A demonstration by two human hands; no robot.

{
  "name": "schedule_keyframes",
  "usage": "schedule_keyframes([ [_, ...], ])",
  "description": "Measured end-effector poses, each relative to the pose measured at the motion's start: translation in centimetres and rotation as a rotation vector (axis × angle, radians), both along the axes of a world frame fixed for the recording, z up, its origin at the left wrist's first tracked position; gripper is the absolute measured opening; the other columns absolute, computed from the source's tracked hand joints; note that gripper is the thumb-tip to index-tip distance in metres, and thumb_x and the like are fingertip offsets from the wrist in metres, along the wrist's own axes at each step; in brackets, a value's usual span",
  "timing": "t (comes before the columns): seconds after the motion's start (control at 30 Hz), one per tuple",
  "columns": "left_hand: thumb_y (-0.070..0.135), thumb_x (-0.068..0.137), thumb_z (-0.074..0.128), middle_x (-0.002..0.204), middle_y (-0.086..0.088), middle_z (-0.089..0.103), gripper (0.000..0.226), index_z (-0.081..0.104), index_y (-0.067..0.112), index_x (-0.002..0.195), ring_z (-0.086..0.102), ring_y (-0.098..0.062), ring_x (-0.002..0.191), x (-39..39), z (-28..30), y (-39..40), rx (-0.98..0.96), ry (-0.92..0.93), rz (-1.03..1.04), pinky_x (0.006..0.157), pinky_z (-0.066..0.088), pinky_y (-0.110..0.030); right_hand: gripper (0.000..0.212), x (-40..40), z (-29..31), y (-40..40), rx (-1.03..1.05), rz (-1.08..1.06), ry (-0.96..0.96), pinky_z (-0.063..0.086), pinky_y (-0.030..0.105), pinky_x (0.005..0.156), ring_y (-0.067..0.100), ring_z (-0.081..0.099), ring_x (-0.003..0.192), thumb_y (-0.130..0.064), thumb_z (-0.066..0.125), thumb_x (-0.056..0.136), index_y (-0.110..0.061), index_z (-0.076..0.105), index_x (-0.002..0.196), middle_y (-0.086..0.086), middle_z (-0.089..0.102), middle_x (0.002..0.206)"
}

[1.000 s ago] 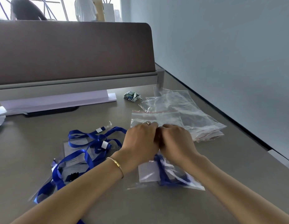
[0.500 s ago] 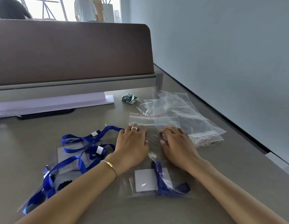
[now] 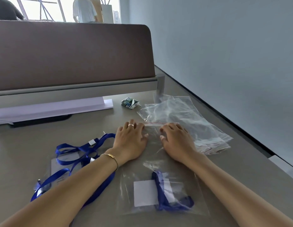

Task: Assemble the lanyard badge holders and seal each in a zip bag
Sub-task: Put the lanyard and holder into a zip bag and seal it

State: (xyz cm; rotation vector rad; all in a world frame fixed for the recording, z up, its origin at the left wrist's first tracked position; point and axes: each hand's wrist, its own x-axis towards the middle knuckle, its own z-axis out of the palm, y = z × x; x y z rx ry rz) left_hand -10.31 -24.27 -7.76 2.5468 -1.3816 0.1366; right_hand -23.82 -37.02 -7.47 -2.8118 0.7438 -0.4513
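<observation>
Flat on the zip bag (image 3: 152, 163): left hand (image 3: 130, 141) and right hand (image 3: 176, 141), fingers spread near its red strip, grasping nothing; lanyard (image 3: 165, 194) inside.

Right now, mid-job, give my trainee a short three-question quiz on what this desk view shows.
1. True or false: both hands lie flat on the zip bag near its red-lined top edge.
2. What shows inside that bag? A) scissors B) a white card and a blue lanyard C) nothing
3. Which hand wears the ring and the bracelet?

Key
1. True: the left hand and the right hand press with straight fingers just below the zip strip.
2. B: the white card lies beside the folded blue lanyard.
3. The left hand; loose lanyards lie on its outer side, spare zip bags beyond the right hand.
</observation>
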Motion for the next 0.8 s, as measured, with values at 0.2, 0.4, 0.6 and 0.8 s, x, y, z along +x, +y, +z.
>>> schedule_keyframes([
  [0.2,0.022,0.095,0.047,0.13,-0.003,0.054,0.041,0.051,0.022,0.136,0.046,-0.023,0.122,2.4,2.1,-0.8,-0.138,0.07,0.096,0.097,0.039,-0.036,0.034,1.7,1.9,-0.3,-0.019,-0.021,-0.052,0.04,0.034,0.104,0.019,0.05,0.121,-0.02,0.059,0.091,-0.023,0.062,0.124,-0.003,0.061,0.13],
  [0.4,0.016,0.088,0.055,0.108,0.0,0.065,0.024,0.069,0.026,0.104,0.054,-0.021,0.108,4.9,1.9,-1.4,-0.156,0.112,0.196,0.087,0.045,-0.034,0.037,5.8,3.3,0.4,0.002,0.025,-0.128,0.041,0.036,0.095,0.024,0.054,0.114,-0.016,0.062,0.084,-0.024,0.065,0.12,-0.002,0.064,0.123],
  [0.6,0.006,0.083,0.062,0.08,0.017,0.065,0.026,0.065,0.032,0.082,0.062,-0.008,0.078,5.2,3.1,-0.7,-0.304,0.168,0.169,0.064,0.047,-0.024,0.041,7.7,3.6,0.3,0.029,0.061,-0.079,0.041,0.034,0.094,0.019,0.06,0.11,-0.02,0.07,0.082,-0.03,0.063,0.121,-0.009,0.07,0.117],
  [0.8,0.006,0.083,0.067,0.074,0.018,0.067,0.03,0.064,0.034,0.094,0.06,0.0,0.072,4.6,4.1,0.1,-0.308,0.171,-0.002,0.067,0.051,-0.024,0.016,7.7,4.1,0.5,0.038,0.076,-0.09,0.039,0.029,0.082,0.017,0.066,0.099,-0.031,0.069,0.086,-0.032,0.073,0.101,-0.009,0.076,0.098],
])
